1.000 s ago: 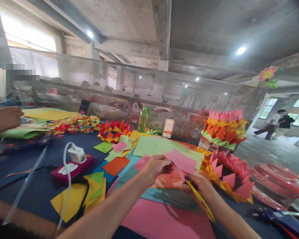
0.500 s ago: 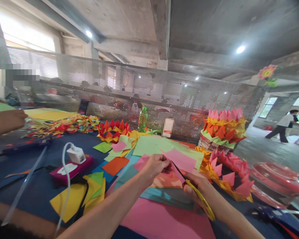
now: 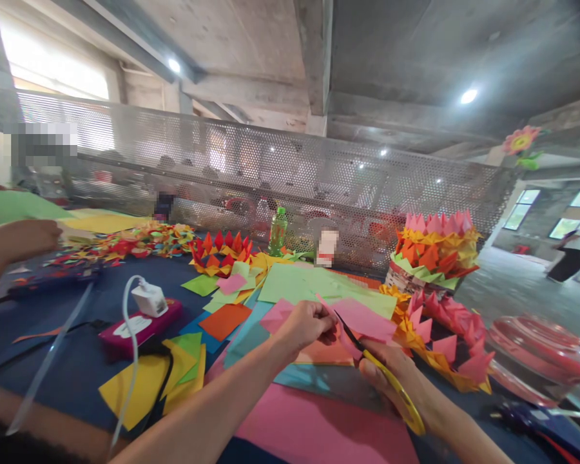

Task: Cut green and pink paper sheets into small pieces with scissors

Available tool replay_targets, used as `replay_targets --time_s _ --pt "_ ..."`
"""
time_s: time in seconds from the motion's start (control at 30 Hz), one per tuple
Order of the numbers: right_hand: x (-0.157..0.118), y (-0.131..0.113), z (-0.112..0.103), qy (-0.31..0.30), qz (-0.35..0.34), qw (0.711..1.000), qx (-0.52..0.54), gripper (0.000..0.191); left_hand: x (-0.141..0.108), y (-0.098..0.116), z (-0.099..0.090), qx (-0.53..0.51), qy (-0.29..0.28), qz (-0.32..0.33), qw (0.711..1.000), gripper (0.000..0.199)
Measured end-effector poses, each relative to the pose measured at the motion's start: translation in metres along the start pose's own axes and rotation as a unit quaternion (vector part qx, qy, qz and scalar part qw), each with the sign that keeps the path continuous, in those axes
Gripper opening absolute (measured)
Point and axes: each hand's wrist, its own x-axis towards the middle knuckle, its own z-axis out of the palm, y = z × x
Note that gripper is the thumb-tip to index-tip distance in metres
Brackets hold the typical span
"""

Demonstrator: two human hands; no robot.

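Observation:
My left hand [image 3: 312,327] pinches the edge of a sheet of pink paper [image 3: 365,317]. In my right hand [image 3: 391,370] are yellow-handled scissors [image 3: 396,390], their dark blades partly apart at the pink paper. A narrow pink flap stands on the near side of the blades, towards my left fingers. Beneath both hands lies a stack of coloured sheets, with a blue sheet [image 3: 328,381] and a large pink sheet [image 3: 319,422] at its near side. Light green paper [image 3: 294,283] lies just behind the pink sheet.
Folded pink and yellow paper petals [image 3: 444,335] stand at right, beside a red lidded jar [image 3: 536,357]. A magenta power strip [image 3: 140,328] with a white charger [image 3: 149,299] sits at left. Another person's hand [image 3: 24,245] holds green paper. A green bottle [image 3: 278,231] stands behind.
The scissors and my right hand have shifted slightly right and down, and the pink paper's far part has moved right. At far left, the other person's hand and green paper have moved right.

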Motion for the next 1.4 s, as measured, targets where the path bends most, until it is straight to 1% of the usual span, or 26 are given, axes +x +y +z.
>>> replay_targets --time_s 0.1,0.27,0.53,0.73,0.87,1.07,1.27,1.4 --pt "0.002 0.002 0.0 0.013 -0.028 1.0 -0.004 0.055 -0.001 0.002 0.001 0.011 0.006 0.0 1.0 0.029" --pt "0.005 0.009 0.004 0.016 0.006 1.0 0.022 0.059 -0.002 0.005 0.002 0.028 0.001 0.003 1.0 0.034" --pt "0.007 0.02 0.007 0.034 0.006 0.999 0.024 0.058 -0.005 0.009 0.004 0.046 0.001 0.003 0.999 0.027" --pt "0.006 0.013 0.007 0.046 -0.005 0.998 0.036 0.059 -0.004 0.008 0.003 0.048 0.005 0.002 0.999 0.021" --pt "0.005 0.007 0.005 0.056 -0.006 0.998 0.013 0.061 -0.004 0.006 0.003 0.048 0.006 0.006 0.999 0.02" --pt "0.005 0.012 0.007 0.064 0.011 0.997 -0.041 0.062 -0.003 0.005 0.002 0.053 0.002 0.007 0.999 0.02" --pt "0.007 0.014 0.006 0.059 -0.02 0.996 -0.06 0.064 -0.002 0.003 0.002 0.052 -0.007 0.007 0.999 0.018" --pt "0.007 0.016 0.006 0.052 -0.024 0.996 -0.074 0.064 -0.003 0.004 0.002 0.056 -0.011 0.003 0.998 0.016"
